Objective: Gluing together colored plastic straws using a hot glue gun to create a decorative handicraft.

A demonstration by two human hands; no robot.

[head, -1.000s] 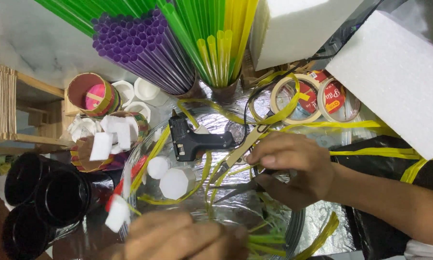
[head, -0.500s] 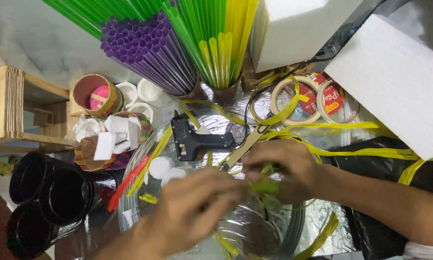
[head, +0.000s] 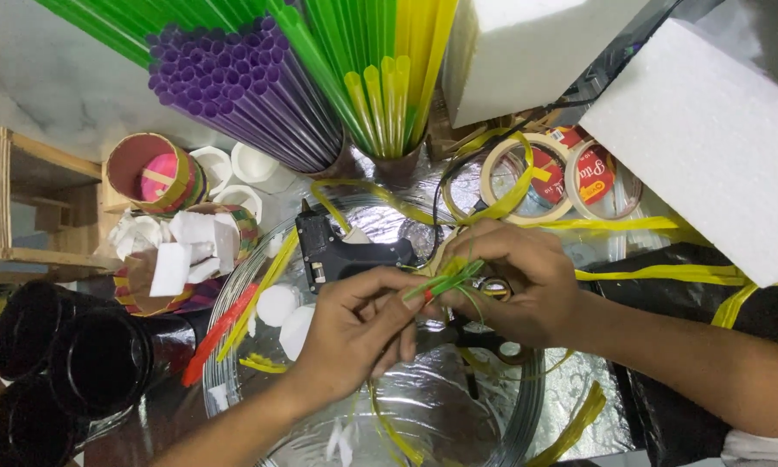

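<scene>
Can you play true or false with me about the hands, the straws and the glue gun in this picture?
1. Both hands, left hand and right hand, pinch thin green strips. True.
2. The black glue gun is in the right hand. False: it lies on the foil, unheld.
3. The purple straws stand beside green and yellow straws. True.
4. The tape rolls are stacked on the white foam block. False: they lie flat beside it.
</scene>
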